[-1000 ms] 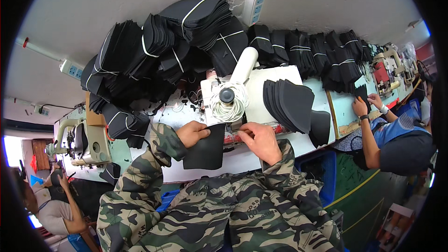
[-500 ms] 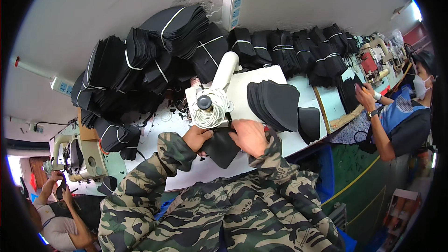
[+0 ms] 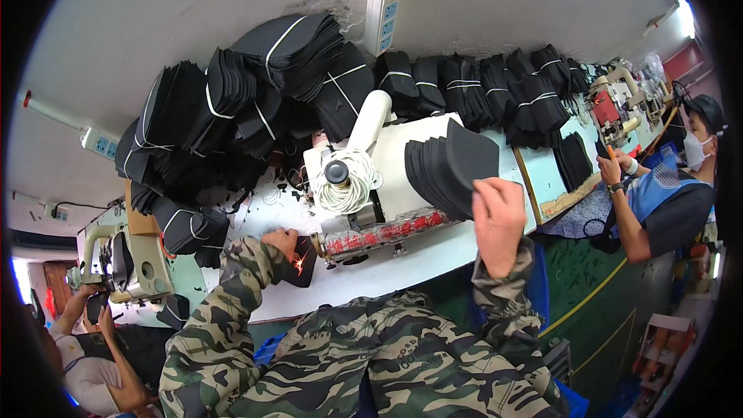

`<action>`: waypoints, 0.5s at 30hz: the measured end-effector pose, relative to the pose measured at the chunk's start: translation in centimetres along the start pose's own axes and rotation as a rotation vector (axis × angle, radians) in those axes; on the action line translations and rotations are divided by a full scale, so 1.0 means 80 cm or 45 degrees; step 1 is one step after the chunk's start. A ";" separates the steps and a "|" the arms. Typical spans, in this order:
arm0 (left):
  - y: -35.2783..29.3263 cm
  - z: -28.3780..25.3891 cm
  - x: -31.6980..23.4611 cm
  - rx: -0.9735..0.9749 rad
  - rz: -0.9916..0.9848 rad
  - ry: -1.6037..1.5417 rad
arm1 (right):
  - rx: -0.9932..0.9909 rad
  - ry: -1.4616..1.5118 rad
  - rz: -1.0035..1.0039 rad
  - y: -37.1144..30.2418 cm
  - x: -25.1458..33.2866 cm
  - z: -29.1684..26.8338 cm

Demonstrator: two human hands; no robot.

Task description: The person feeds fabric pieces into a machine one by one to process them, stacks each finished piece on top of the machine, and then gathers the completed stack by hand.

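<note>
A white bench machine (image 3: 383,156) stands before me, with a coil of white cord (image 3: 346,193) round its black knob and a red-marked bar along its front. My left hand (image 3: 281,242), fingers curled, holds the edge of a dark flat piece (image 3: 303,269) at the bar's left end. An orange spark-like glow shows on that piece. At the right, a fanned stack of curved black foam-like pieces (image 3: 427,174) lies on the machine's flat top. My right hand (image 3: 499,220) pinches the near right corner of its top piece (image 3: 474,156), which tilts up from the others.
Bundles of black pieces (image 3: 290,46) tied with white bands are heaped along the wall. A power strip (image 3: 383,15) hangs above. Another machine (image 3: 135,263) stands at the left. Co-workers sit on both sides, one person (image 3: 669,193) at the right. A blue bin (image 3: 539,286) sits below the table edge.
My hands have parted from the dark piece before the machine. The left has moved left with a piece; the right has moved right to the stack and taken its top piece's corner.
</note>
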State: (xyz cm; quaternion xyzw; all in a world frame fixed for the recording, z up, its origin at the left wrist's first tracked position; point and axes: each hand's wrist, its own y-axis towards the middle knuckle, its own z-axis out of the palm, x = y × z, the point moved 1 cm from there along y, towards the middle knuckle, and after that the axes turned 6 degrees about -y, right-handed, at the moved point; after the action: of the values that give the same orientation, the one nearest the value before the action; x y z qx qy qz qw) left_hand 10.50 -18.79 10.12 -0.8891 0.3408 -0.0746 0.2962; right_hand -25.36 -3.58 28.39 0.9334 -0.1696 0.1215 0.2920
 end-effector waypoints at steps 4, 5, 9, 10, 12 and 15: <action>-0.014 0.014 -0.004 -0.191 0.073 -0.053 | 0.269 0.065 -0.020 -0.030 0.010 0.036; -0.018 0.015 -0.003 -0.186 0.072 -0.054 | 0.292 0.163 -0.009 -0.038 0.025 0.037; -0.027 0.021 -0.003 -0.274 0.099 -0.120 | 0.635 0.628 -0.020 -0.079 0.070 0.074; -0.027 0.023 -0.003 -0.325 0.128 -0.141 | 0.768 0.731 0.028 -0.087 0.079 0.080; -0.027 0.007 -0.001 -0.205 0.126 -0.261 | 0.829 0.827 0.068 -0.102 0.087 0.089; -0.030 0.004 0.009 -0.188 0.304 -0.567 | 1.016 0.934 0.115 -0.110 0.088 0.096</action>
State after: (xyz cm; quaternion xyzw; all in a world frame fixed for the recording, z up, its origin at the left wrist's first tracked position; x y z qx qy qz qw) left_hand 12.52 -17.67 11.23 -0.8563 0.3744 0.1835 0.3048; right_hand -14.53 -3.01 20.10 0.8600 -0.0373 0.5065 -0.0503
